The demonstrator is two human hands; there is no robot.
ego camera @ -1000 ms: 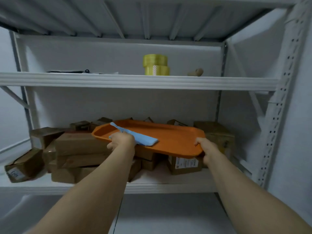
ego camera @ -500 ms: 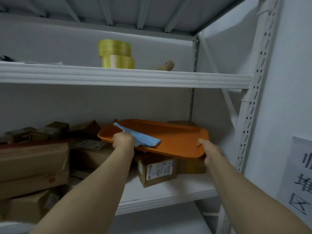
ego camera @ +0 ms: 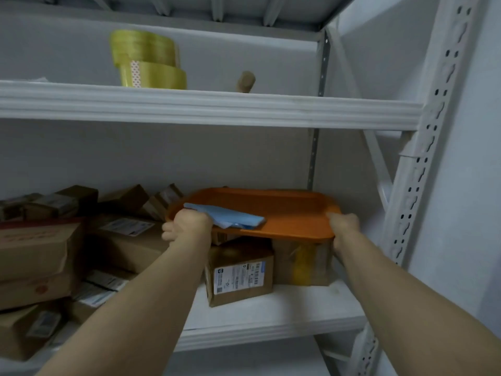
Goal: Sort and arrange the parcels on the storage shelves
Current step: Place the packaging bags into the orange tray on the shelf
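Left hand [ego camera: 189,226] and right hand [ego camera: 344,226] are clamping 1 orange tray [ego camera: 284,210], the left pinning 1 blue cloth [ego camera: 233,218]; 2 parcels [ego camera: 238,270] are sitting just beneath, 2 tape rolls [ego camera: 147,59] above.

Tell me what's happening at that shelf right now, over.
Left hand grips orange tray rim, pinning blue cloth. Right hand grips opposite rim. Tray over labelled parcel and taped parcel, middle shelf; touching or not, cannot tell.

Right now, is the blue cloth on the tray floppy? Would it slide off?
Probably floppy: the blue cloth lies creased on the orange tray. Likely won't slide, since the left hand seems to pin it to the rim.
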